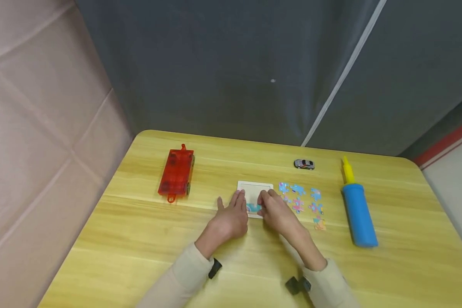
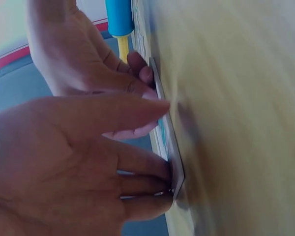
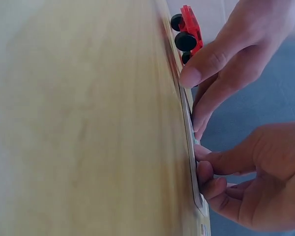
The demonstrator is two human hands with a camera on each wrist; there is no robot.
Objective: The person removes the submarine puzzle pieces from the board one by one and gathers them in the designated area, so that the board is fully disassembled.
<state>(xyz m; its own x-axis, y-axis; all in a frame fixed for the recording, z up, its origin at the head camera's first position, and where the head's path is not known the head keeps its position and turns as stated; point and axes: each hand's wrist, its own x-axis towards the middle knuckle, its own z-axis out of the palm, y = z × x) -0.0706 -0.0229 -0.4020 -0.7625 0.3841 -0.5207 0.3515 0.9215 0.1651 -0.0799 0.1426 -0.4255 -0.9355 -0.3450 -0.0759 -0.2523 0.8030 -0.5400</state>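
A white-rimmed puzzle tray lies flat on the table between the hands. Teal puzzle pieces show along its lower part. My left hand rests on the tray's left side, fingers straight; in the left wrist view its fingertips meet the near corner. At the tray's lower right, my right hand bends its fingers and thumb together and pinches a puzzle piece low against the board, mostly hidden by the fingers. The right wrist view shows these curled fingertips right at the tray's surface.
Several loose puzzle pieces are spread right of the tray. Behind them stands a small toy car. A blue hand pump with a yellow nozzle lies farther right. On the left is a red toy wagon with black wheels.
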